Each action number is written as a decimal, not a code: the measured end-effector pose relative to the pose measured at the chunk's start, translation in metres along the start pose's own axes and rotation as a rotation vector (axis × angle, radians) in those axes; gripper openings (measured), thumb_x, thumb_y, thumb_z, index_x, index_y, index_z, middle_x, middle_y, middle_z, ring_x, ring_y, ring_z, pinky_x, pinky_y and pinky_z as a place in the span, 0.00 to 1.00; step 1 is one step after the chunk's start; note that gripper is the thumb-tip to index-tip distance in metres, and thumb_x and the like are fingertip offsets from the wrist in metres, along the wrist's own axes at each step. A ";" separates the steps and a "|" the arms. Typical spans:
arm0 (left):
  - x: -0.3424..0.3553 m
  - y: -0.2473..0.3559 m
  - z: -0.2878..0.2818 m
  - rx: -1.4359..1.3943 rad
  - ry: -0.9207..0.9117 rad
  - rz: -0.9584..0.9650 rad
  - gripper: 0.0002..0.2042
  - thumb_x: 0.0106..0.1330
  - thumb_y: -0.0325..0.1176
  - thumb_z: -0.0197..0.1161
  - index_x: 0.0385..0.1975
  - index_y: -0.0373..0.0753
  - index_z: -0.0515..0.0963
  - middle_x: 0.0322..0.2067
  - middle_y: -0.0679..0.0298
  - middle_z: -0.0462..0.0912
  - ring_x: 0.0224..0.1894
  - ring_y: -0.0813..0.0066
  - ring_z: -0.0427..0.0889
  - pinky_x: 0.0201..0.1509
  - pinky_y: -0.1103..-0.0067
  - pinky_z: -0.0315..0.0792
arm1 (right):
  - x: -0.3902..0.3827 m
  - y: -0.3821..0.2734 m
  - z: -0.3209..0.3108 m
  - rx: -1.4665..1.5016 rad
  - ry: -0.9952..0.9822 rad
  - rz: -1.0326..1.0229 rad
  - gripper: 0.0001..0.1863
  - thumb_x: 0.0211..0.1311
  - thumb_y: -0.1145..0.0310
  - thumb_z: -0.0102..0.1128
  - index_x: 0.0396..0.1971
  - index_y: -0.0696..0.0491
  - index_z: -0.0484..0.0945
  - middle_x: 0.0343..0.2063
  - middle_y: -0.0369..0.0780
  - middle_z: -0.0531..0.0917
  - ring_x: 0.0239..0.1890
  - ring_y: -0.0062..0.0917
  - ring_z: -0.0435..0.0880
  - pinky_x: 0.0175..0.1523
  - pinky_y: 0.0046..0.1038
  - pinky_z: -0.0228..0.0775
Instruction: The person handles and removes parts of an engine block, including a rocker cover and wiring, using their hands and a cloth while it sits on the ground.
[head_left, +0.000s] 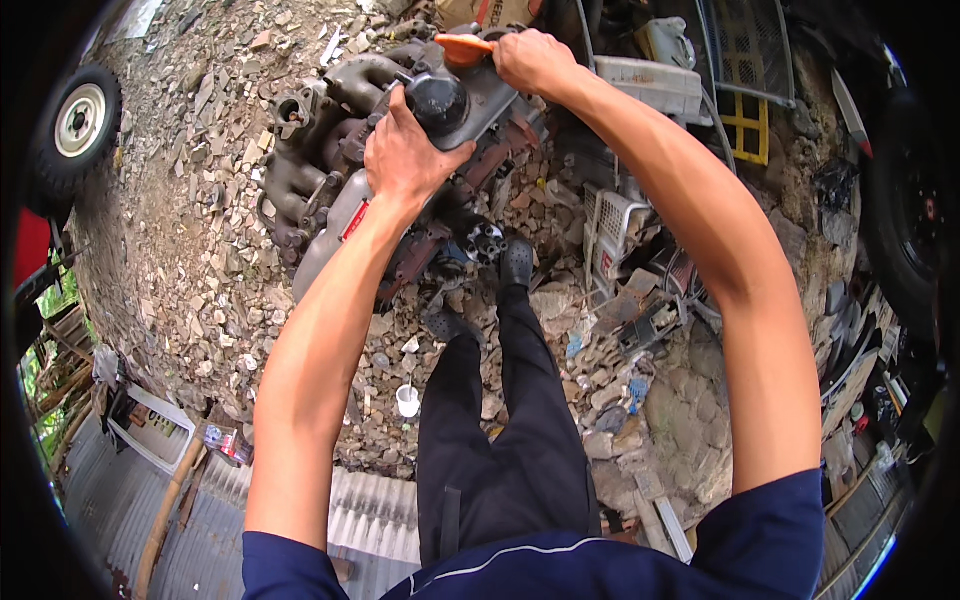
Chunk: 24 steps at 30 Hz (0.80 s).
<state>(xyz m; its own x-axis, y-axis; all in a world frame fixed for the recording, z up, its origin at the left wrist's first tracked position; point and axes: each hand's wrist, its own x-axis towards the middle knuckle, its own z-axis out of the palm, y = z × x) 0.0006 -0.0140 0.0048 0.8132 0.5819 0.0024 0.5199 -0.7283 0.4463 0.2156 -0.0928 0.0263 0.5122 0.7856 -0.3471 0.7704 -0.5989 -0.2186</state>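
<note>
A large grey, grimy engine block [325,195] with curved manifold pipes lies on the stony ground in front of me. My left hand [405,150] rests on its grey metal cover [488,105], thumb and index finger spread to either side of a black domed round part [438,103]. Farther out, at the cover's far end, my right hand [535,62] is closed round the end of an orange piece with a rounded, flattened head [465,48]. That head lies over the cover beyond the black dome. What kind of tool it is, I cannot make out.
Broken stones cover the ground. A small white cup [408,401] stands left of my legs. To the right are a white plastic crate [612,235], a yellow grid [745,128] and scrap. A wheel [80,120] stands at far left, corrugated sheets [370,515] at lower left.
</note>
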 end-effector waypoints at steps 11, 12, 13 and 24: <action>0.000 -0.007 -0.001 0.042 -0.007 -0.005 0.57 0.43 0.55 0.79 0.65 0.35 0.47 0.47 0.40 0.77 0.52 0.44 0.79 0.58 0.59 0.72 | 0.015 0.020 -0.032 -0.035 -0.064 -0.411 0.17 0.66 0.60 0.49 0.36 0.57 0.82 0.28 0.50 0.85 0.32 0.44 0.87 0.40 0.43 0.78; 0.000 -0.005 -0.002 0.043 -0.017 -0.011 0.57 0.43 0.55 0.79 0.65 0.35 0.47 0.47 0.40 0.77 0.52 0.44 0.79 0.58 0.59 0.72 | 0.018 0.025 -0.030 0.054 -0.061 -0.404 0.18 0.67 0.59 0.48 0.38 0.57 0.82 0.30 0.51 0.85 0.34 0.44 0.87 0.42 0.44 0.77; 0.002 -0.001 -0.002 0.041 -0.023 -0.006 0.57 0.43 0.55 0.79 0.65 0.36 0.47 0.47 0.40 0.77 0.53 0.43 0.78 0.57 0.59 0.73 | 0.032 0.045 -0.013 0.078 0.019 -0.405 0.19 0.68 0.57 0.48 0.39 0.57 0.82 0.33 0.51 0.85 0.36 0.44 0.86 0.42 0.42 0.77; 0.002 -0.005 0.005 0.098 0.008 -0.034 0.57 0.43 0.62 0.78 0.66 0.39 0.47 0.49 0.41 0.78 0.50 0.43 0.82 0.54 0.60 0.76 | 0.092 0.048 0.122 1.486 -0.064 -0.239 0.28 0.77 0.47 0.34 0.41 0.56 0.79 0.32 0.35 0.79 0.38 0.21 0.73 0.50 0.25 0.62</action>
<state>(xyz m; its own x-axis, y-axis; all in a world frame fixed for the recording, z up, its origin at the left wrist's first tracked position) 0.0009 -0.0109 -0.0023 0.7926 0.6097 -0.0038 0.5707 -0.7396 0.3566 0.2536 -0.0686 -0.1275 0.3864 0.9002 -0.2006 -0.2648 -0.1001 -0.9591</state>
